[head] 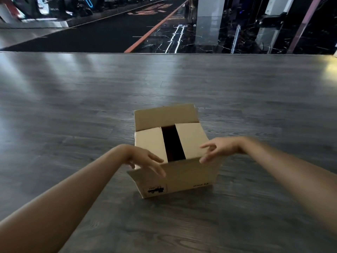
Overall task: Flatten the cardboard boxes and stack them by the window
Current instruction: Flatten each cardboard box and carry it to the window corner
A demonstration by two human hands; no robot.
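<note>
Box point(175, 157): cardboard, on grey floor point(73, 106), top flaps part-open (dark gap between two). Left hand point(145, 160) and right hand point(217, 149): fingers loose and spread at the near flap, grasping nothing.

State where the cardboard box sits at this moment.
In the head view, the cardboard box stands on the grey floor, centre frame, between the left hand and right hand.

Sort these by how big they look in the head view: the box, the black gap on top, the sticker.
1. box
2. black gap
3. sticker

The sticker lies nearer the camera, yet looks smallest.
</note>
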